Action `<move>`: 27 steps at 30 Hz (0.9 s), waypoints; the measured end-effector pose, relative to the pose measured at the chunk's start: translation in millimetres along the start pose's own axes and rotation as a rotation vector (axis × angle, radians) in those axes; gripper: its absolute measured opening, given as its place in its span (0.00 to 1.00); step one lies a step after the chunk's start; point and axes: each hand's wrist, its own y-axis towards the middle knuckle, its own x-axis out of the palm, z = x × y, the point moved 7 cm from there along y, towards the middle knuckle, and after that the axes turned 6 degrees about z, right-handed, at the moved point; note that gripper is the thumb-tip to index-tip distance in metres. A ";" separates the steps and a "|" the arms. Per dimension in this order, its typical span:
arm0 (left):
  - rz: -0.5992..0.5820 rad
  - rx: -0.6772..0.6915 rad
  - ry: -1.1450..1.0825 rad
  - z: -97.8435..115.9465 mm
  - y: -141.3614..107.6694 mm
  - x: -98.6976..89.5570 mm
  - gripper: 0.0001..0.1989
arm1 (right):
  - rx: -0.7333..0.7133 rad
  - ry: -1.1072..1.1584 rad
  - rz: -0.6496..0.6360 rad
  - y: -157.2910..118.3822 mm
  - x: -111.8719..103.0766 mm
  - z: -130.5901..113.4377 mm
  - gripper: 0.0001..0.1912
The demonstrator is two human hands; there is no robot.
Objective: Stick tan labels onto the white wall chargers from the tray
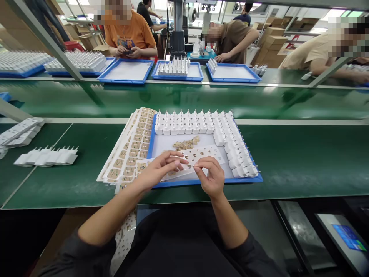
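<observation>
My left hand (164, 166) lies over a die-cut white label sheet (211, 153), its fingers stretched out and apart from the thumb. My right hand (211, 176) is closed in a pinch above the same sheet. Whatever sits between its fingertips is too small to make out. The sheet rests tilted in a blue-rimmed tray (187, 184); small cut-outs dot its right part and tan labels show at its left end. Behind my hands lies a small heap of tan peeled pieces (186, 144). White plug adapters (184, 127) stand in rows along the tray's back and right sides.
Stacked sheets of tan labels (131, 154) overlap the tray's left side. More white adapters (47, 157) lie at the left on the green bench (302, 157). Beyond a metal rail, blue trays (125, 71) line the far side, where several people sit.
</observation>
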 end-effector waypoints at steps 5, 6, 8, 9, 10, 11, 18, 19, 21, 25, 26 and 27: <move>0.028 0.299 0.598 45.5 51.8 18.9 0.18 | 0.128 0.039 -0.054 -12.8 -12.5 23.9 0.04; 0.006 0.420 0.753 54.2 66.7 34.2 0.18 | 0.143 0.045 -0.082 -14.9 -12.1 27.3 0.04; -0.053 0.614 1.009 59.6 98.0 70.4 0.21 | 0.159 0.040 -0.114 -17.9 -11.7 31.7 0.04; -0.085 0.668 1.112 56.3 113.5 88.1 0.24 | 0.164 0.032 -0.120 -18.9 -11.9 33.0 0.04; -0.096 0.702 1.192 51.2 127.9 103.3 0.28 | 0.170 0.025 -0.123 -19.8 -12.2 34.0 0.04; -0.101 0.725 1.251 44.7 140.0 116.4 0.31 | 0.177 0.021 -0.123 -20.5 -12.7 34.6 0.05; -0.096 0.757 1.175 6.9 157.2 153.7 0.21 | 0.134 0.068 -0.134 -21.8 -11.7 30.7 0.04; -0.093 0.705 1.118 4.4 158.4 154.1 0.18 | 0.131 0.067 -0.136 -21.7 -11.2 30.5 0.04; -0.093 0.600 1.030 1.8 162.3 154.2 0.15 | 0.138 0.058 -0.131 -21.9 -11.3 31.0 0.05; -0.051 0.467 0.837 14.8 158.5 135.9 0.19 | 0.153 0.055 -0.080 -22.7 -16.8 32.0 0.05; -0.032 0.397 0.690 19.1 152.3 123.5 0.22 | 0.156 0.062 -0.071 -23.1 -18.0 32.3 0.04; -0.015 0.313 0.505 22.2 143.1 108.8 0.27 | 0.161 0.076 -0.067 -23.6 -18.8 32.9 0.04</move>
